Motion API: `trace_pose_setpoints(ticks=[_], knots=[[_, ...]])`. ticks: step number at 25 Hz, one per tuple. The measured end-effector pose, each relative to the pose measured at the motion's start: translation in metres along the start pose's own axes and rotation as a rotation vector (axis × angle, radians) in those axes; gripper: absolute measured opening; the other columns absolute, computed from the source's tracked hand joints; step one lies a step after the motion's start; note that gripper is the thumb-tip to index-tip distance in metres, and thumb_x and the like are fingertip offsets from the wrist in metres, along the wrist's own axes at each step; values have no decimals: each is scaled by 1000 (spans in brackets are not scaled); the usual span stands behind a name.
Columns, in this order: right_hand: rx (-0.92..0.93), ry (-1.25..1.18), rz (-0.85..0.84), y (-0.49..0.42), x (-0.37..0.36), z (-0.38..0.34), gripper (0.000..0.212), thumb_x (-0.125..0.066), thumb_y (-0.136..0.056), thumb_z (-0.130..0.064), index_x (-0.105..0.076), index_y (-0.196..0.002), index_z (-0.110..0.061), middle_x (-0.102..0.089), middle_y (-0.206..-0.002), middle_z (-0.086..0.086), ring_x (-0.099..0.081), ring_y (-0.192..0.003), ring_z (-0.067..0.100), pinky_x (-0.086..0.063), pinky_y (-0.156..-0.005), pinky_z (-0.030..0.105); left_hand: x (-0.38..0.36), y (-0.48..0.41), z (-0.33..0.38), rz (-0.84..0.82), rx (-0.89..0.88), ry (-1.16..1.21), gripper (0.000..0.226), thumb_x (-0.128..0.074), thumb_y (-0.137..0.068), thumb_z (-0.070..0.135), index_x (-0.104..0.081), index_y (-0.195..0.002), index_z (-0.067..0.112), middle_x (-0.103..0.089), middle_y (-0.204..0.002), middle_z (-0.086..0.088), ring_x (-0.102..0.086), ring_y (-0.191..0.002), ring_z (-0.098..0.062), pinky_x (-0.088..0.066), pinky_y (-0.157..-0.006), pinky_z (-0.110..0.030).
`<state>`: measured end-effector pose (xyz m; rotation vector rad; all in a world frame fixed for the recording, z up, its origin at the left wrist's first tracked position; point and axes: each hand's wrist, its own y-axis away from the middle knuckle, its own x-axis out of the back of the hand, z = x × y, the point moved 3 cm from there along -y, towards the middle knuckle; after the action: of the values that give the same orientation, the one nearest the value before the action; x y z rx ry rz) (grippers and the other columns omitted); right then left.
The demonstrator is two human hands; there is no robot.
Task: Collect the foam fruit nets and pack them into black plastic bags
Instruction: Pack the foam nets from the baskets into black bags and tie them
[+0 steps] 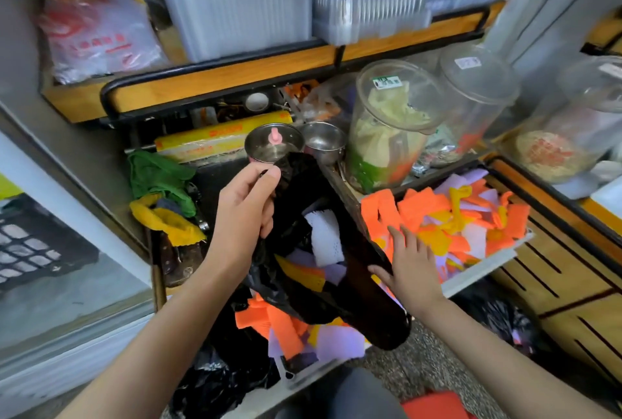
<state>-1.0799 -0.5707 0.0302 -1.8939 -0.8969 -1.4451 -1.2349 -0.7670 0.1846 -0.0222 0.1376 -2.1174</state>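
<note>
The task is judged to be partly done. A large heap of flat orange, yellow and lilac foam fruit nets is left unpacked in a shallow white tray on the right. A second loose heap of the same nets is seen lower down, under the bag in use.

A thin, glossy black plastic bag is held open at the centre, just beside the tray. Its mouth is turned upward, and it is seen to be partly filled with lilac and yellow pieces. Much room appears to be left in it. A crumpled black bag lies at the lower left; whether it is filled cannot be told.

The bag's far rim is gripped by the left hand, thumb against curled fingers. The right hand is held flat with fingers spread, nothing being grasped; its thumb touches the bag's near rim and its fingers reach over the tray's nets.

A white meshed foam net lies uppermost inside the bag, soft and lightly creased.
</note>
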Motion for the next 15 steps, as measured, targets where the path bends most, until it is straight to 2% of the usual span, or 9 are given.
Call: trace_pose_setpoints(ticks=[1,3,4,5,6,8,10,13,15], knots=[[-115,-149,-197,10,-12,12,65,-68,-83,-36,-38,-132,-6,-53,-115,15,-59,-105,35,-50,-80,41,-4,-1,-3,-17,4,-1,30,-48,-97,18,-58,-69,23,-29,-52,-2,-26,-43,-15,-26,-40,-22],[-217,-486,-564,32,-33,24,42,-60,-91,-17,-39,-126,-10,-57,-90,6,-63,-73,23,-49,-58,30,-11,-5,-6,-45,-1,-43,30,-48,-97,19,-59,-70,25,-34,-50,-1,-29,-42,-14,-29,-42,-20],[-183,-563,-581,36,-33,28,29,-58,-93,-13,-44,-118,-13,-55,-80,1,-57,-58,15,-45,-50,27,-14,-8,-9,-51,-11,-81,28,-48,-97,19,-59,-72,24,-38,-52,0,-32,-42,-12,-31,-44,-19],[-154,-587,-533,36,-30,35,15,-59,-92,-16,-52,-104,-15,-53,-73,-1,-51,-54,8,-41,-48,27,-18,-11,-12,-53,-22,-127,26,-47,-97,18,-59,-74,24,-42,-55,2,-35,-43,-9,-32,-46,-16],[-136,-589,-493,34,-22,41,11,-62,-90,-24,-56,-87,-16,-51,-70,1,-49,-55,5,-38,-49,28,-22,-14,-16,-55,-31,-177,25,-47,-97,18,-59,-76,24,-45,-58,5,-38,-45,-5,-33,-48,-14],[-77,-560,-441,25,-3,60,44,-57,-86,-51,-58,-68,-11,-54,-70,8,-54,-68,3,-33,-55,23,-35,-21,-30,-84,-13,-266,25,-45,-98,20,-57,-76,16,-47,-58,6,-39,-46,-2,-33,-50,-16],[-102,-531,-417,11,11,86,64,-45,-81,-65,-60,-70,-4,-57,-66,12,-56,-62,1,-40,-59,26,-52,-29,-50,-125,54,-314,32,-43,-98,25,-47,-73,5,-44,-52,-2,-36,-43,-5,-30,-49,-22],[-200,-329,-382,-19,18,127,62,-36,-90,-57,-51,-62,-4,-53,-56,10,-52,-57,15,-40,-66,37,-77,-43,-89,-128,137,-389,36,-43,-99,25,-40,-66,13,-39,-47,5,-38,-42,-9,-31,-48,-24],[-230,-154,-384,-45,10,154,62,-24,-89,-61,-48,-62,-11,-54,-62,5,-56,-69,24,-42,-72,39,-92,-57,-124,-111,212,-450,35,-44,-99,24,-43,-66,15,-40,-46,6,-42,-48,-12,-32,-50,-28]])
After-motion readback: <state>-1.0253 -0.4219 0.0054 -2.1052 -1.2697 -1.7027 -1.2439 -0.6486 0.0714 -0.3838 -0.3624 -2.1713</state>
